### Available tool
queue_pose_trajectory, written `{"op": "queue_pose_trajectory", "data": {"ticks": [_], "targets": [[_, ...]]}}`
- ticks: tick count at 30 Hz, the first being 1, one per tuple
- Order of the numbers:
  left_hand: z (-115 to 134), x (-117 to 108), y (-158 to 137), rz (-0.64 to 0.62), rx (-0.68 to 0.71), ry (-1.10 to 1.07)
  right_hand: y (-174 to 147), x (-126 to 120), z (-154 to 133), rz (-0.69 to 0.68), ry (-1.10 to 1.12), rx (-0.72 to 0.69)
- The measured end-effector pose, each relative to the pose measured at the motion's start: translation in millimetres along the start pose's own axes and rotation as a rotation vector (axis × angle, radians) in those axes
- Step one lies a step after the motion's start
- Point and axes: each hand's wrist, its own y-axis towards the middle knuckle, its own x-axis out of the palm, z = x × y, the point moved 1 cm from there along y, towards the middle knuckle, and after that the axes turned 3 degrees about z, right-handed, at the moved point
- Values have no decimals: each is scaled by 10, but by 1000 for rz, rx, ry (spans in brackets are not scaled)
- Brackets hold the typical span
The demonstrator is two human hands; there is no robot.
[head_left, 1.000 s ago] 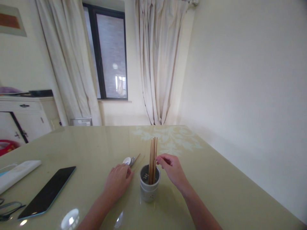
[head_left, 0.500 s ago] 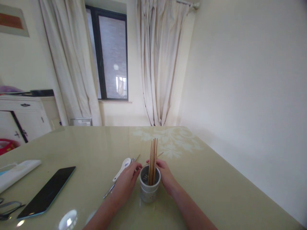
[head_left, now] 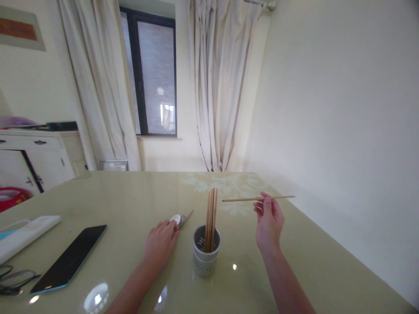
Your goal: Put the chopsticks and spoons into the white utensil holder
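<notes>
A chopstick [head_left: 240, 200] is pinched in my right hand [head_left: 270, 218], held nearly level above the table to the right of the holder. The grey-white utensil holder [head_left: 205, 263] stands upright between my hands, and several chopsticks [head_left: 211, 218] lean together inside it. Left of the holder, my left hand [head_left: 160, 242] is closed over the handle of a white spoon [head_left: 176, 218]; its fingers hide most of the spoon. Just beyond those fingertips show the end of a metal utensil [head_left: 182, 220] and the tip of another thin stick [head_left: 189, 214].
A dark-screened tablet or phone [head_left: 70, 259] lies on the glossy table [head_left: 131, 196] at left. Beside it are a white power strip [head_left: 32, 235] and eyeglasses [head_left: 18, 281]. A white cabinet [head_left: 49, 152] stands at the back left, and a wall [head_left: 343, 131] runs along the right.
My right hand has moved away from the holder to the right, carrying a chopstick. My left hand has shifted left from the holder onto the spoon.
</notes>
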Motion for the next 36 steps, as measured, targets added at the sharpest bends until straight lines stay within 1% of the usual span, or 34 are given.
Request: {"op": "queue_pose_trajectory", "data": {"ticks": [1,3,8,14,17,20,23,25,27,29,31,34,36], "targets": [[4,-4,-2,-4,-4,1,6,-10,-44,3,36,-27],[14,-13,-5,-1,-9,7,-20,0,-121,-33,95,-54],[9,-13,-8,19,-21,50,-245,130,-224,-226,126,-7],[-8,24,-11,23,12,32,-498,244,-163,-449,-94,-5],[28,17,-20,65,36,-16,-575,273,-107,-546,-196,9],[88,-8,-21,160,55,-124,-636,297,-67,-614,-304,7],[144,-28,-18,230,51,-312,-676,323,-44,-687,-382,-14],[168,-32,-20,226,14,-431,-687,338,-18,-737,-404,2],[184,-30,-24,188,-24,-533,-688,349,26,-773,-397,50],[197,-33,-33,160,-38,-621,-683,353,83,-797,-381,98],[213,-51,-50,195,-46,-676,-674,350,133,-790,-373,116],[251,-101,-99,354,-48,-709,-660,325,134,-670,-387,45],[290,-134,-148,447,26,-721,-672,304,65,-591,-388,-49]]}}
